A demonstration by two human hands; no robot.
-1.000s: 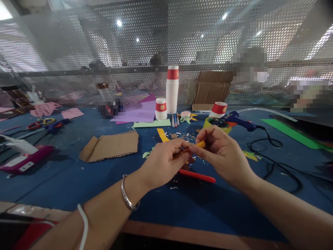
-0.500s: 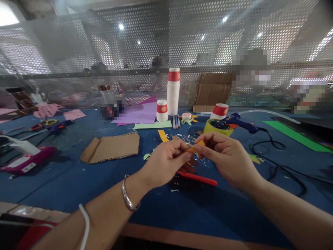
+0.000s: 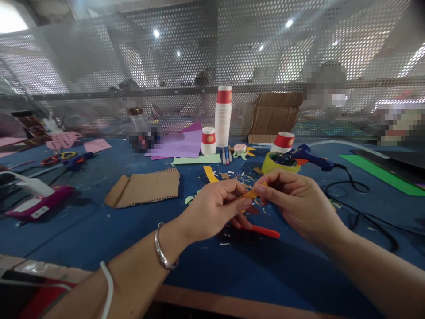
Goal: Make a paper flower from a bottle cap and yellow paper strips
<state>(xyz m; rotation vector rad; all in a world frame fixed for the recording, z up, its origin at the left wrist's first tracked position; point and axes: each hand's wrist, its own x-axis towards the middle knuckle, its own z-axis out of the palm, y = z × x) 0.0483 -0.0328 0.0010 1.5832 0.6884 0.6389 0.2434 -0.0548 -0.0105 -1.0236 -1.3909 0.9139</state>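
Note:
Between my two hands is a small strip of orange-yellow paper (image 3: 251, 193), held above the table. My left hand (image 3: 217, 206) pinches its left end between thumb and fingers. The right end is gripped by the thumb and forefinger of my right hand (image 3: 292, 197). Part of the strip is hidden by my fingers. Beneath my hands lies a red pen (image 3: 265, 231), its left part covered by my left hand. Another orange-yellow strip (image 3: 210, 173) rests on the table just beyond my left hand, beside scattered paper scraps (image 3: 244, 175).
Cardboard (image 3: 146, 188) lies to the left, near a purple power strip (image 3: 41, 204). Behind stand a stack of paper cups (image 3: 223, 122) and a single cup (image 3: 208, 141). At right, a blue glue gun (image 3: 310, 157) rests on a yellow tape roll (image 3: 282, 165), its cord trailing over the table.
My fingers have shifted along the orange-yellow strip, and more of it shows between them. My right hand has moved slightly right and down. The whole view has drifted a little.

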